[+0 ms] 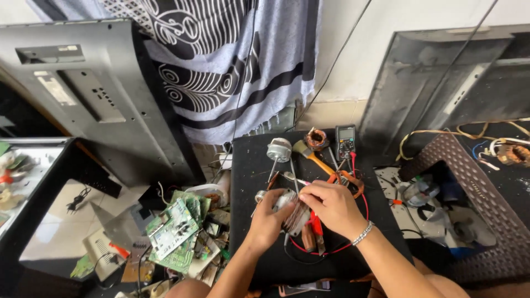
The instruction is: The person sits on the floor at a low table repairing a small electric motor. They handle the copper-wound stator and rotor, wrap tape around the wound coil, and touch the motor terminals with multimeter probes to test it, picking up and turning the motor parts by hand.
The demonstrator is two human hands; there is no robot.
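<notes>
A black work table (254,165) carries a silver-grey metal motor (279,150), a copper-brown wire coil (316,139), a dark grey multimeter (346,141) with red leads, and a brush with an orange handle (319,161). A red wire (353,243) loops over the black top. A silver chain bracelet (362,233) circles one wrist. Green circuit boards (175,229) lie on the floor. Behind hangs a grey-blue cloth (232,72) with black-and-white swirls and dark stripes, beside a grey television back panel (94,94).

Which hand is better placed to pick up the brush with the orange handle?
The right hand, probably. It lies closer to the brush, which sits just beyond it, while the left hand steadies the small motor on the black table.
</notes>
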